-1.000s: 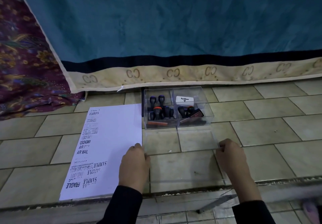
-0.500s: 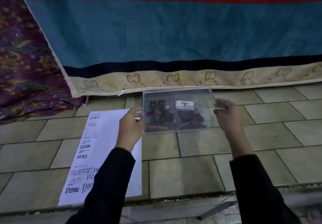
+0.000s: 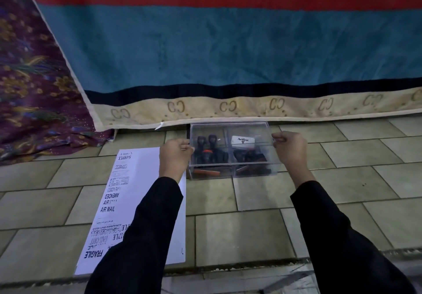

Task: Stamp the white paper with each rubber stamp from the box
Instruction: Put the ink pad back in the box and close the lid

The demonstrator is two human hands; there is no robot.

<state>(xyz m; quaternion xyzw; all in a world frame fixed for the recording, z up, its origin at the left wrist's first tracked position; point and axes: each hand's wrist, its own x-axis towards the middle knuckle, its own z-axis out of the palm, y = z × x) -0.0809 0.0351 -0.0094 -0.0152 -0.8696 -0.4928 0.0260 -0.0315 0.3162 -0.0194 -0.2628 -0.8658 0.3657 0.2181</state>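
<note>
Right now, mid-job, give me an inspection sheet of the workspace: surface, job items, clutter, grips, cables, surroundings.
Surface: tiled floor, with a step edge nearest the camera.
Job's things: white paper lies flat left of the clear box and has prints down its left side (FRAGILE, AIR MAIL, AMENDED, SAMPLE). The box holds dark-handled stamps and a white piece labelled Artline. The clear lid is over the box; I cannot tell if it is seated.
Clutter: nothing seen.
Grips: left hand holds the lid's left end and right hand holds its right end.
Cables: nothing seen.
Surroundings: striped cloth hangs behind the box; purple floral cloth at left.
</note>
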